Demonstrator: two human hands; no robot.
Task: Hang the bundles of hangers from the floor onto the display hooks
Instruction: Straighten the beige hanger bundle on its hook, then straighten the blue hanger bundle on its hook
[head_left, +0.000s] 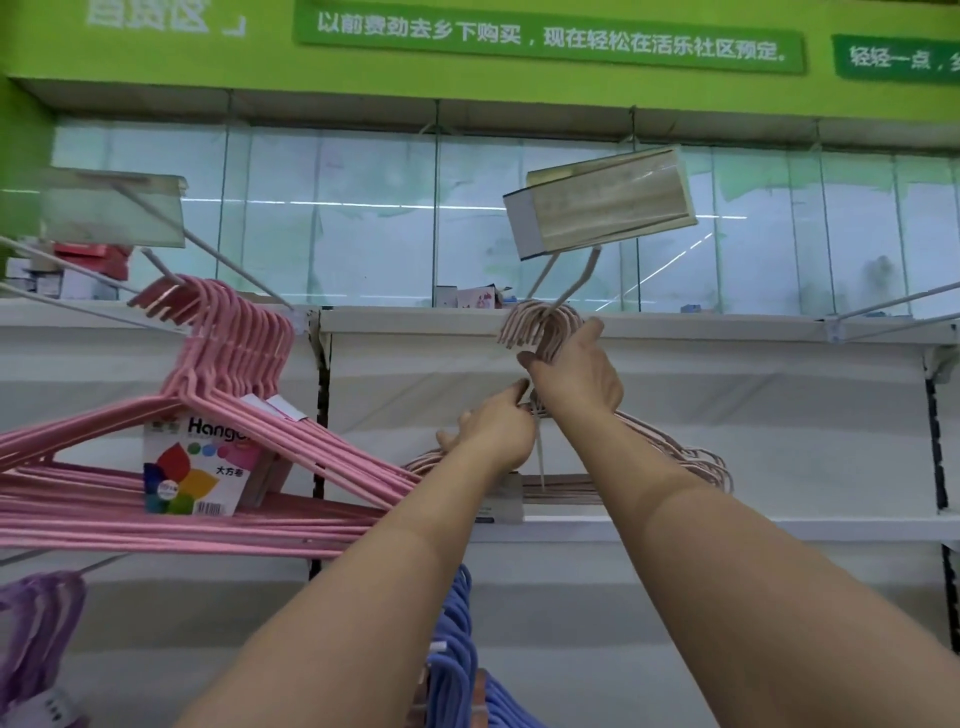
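A bundle of pale pink hangers (691, 452) is raised at the middle of the shelf wall, its hook ends (530, 325) sitting over the tip of a white display hook (574, 283). My right hand (574, 371) grips the hook necks just below that tip. My left hand (493, 426) holds the bundle at its neck, right below and left of the right hand. Much of the bundle is hidden behind my forearms.
A bright pink hanger bundle (218, 395) with a colourful label card (200, 467) hangs on the hook to the left. Purple hangers (36, 623) hang lower left, blue hangers (457, 660) below my arms. A tilted price tag holder (597, 202) sits above the hook.
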